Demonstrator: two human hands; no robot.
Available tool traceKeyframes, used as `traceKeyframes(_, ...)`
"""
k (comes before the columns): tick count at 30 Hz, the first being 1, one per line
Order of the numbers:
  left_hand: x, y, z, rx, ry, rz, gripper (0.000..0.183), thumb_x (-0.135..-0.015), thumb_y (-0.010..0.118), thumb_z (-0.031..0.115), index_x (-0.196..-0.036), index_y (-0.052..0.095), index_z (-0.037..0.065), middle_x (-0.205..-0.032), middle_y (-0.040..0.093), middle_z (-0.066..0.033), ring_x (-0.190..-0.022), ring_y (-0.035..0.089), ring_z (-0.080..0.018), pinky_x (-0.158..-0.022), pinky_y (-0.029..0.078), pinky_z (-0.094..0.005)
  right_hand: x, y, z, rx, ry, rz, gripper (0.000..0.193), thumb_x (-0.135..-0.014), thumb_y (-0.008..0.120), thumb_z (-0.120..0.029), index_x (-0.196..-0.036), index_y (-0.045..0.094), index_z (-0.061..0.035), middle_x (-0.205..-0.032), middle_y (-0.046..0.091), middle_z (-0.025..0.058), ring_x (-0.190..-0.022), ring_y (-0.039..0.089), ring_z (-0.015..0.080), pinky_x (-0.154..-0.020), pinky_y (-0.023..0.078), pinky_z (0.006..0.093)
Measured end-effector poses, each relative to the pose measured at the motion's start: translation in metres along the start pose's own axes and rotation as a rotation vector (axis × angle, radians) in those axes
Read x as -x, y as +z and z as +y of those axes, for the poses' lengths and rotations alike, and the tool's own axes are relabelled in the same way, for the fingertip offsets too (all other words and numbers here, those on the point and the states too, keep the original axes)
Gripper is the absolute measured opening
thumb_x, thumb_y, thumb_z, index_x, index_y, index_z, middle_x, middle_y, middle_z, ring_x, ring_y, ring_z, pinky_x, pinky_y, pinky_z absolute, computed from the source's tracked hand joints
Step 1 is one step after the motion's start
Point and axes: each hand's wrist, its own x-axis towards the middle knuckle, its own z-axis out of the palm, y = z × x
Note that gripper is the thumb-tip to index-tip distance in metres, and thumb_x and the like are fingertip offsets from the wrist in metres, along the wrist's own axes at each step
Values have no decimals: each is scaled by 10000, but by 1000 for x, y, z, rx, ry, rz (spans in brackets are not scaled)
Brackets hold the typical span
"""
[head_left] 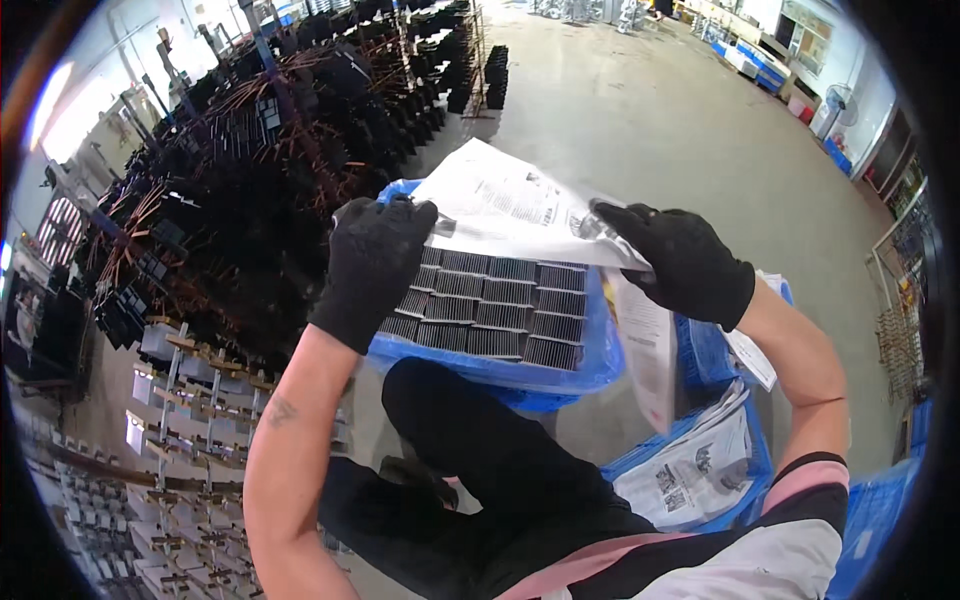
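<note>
Newspaper (500,195) is stretched between two gloved hands over the far edge of a blue crate (603,350); the left hand (378,262) grips its left side, the right hand (690,260) its right. In the crate, black finned parts (500,312) stand in close rows, so this layer looks filled. Covering seems unfinished: rows toward the near edge lie bare, the sheet not yet laid flat.

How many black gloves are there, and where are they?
2. One is on the left hand, the other on the right hand; both hold the printed paper sheet over the blue-lined box. More could be hidden among the dark racks.
</note>
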Motion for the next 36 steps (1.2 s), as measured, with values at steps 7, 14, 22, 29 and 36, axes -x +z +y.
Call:
traceKeyframes(7,-4,-4,-51,-292,8,-3,222,-828,566,145,-1044,608,178,-878,577,-29,-828,615,-235,-743,452,-419,14,25,29,-108,174,-81,453,-816,694,-172,-1256,617,-95,-897,669,142,-820,629,340,-819,503,437)
traceKeyframes(14,5,-48,-76,-472,51,29,335,-809,640,174,-1141,610,142,-1020,612,-79,-969,595,-282,-827,460,-459,-18,1,33,462,19,295,267,-826,679,-155,-1086,685,-94,-842,652,110,-784,629,306,-911,479,474)
traceKeyframes(22,125,-22,-38,-290,-187,-323,208,-836,646,187,-1042,648,161,-983,619,-71,-976,585,-316,-840,460,-502,34,81,-9,86,-88,3,329,-763,640,-140,-1088,689,-159,-770,594,90,-777,624,299,-947,463,489)
traceKeyframes(29,168,24,-51,-162,37,-365,126,-868,631,207,-984,673,181,-966,649,-73,-969,593,-316,-837,457,-500,33,153,-14,-24,-106,-341,330,-814,619,-157,-1142,665,-155,-805,600,123,-762,628,312,-756,517,468)
traceKeyframes(36,153,25,-61,-157,94,-373,203,-805,629,195,-999,682,167,-942,658,-91,-956,612,-301,-831,471,-468,25,181,1,-344,-45,-481,393,-884,570,-155,-1275,597,-118,-852,619,164,-780,634,333,-727,514,445)
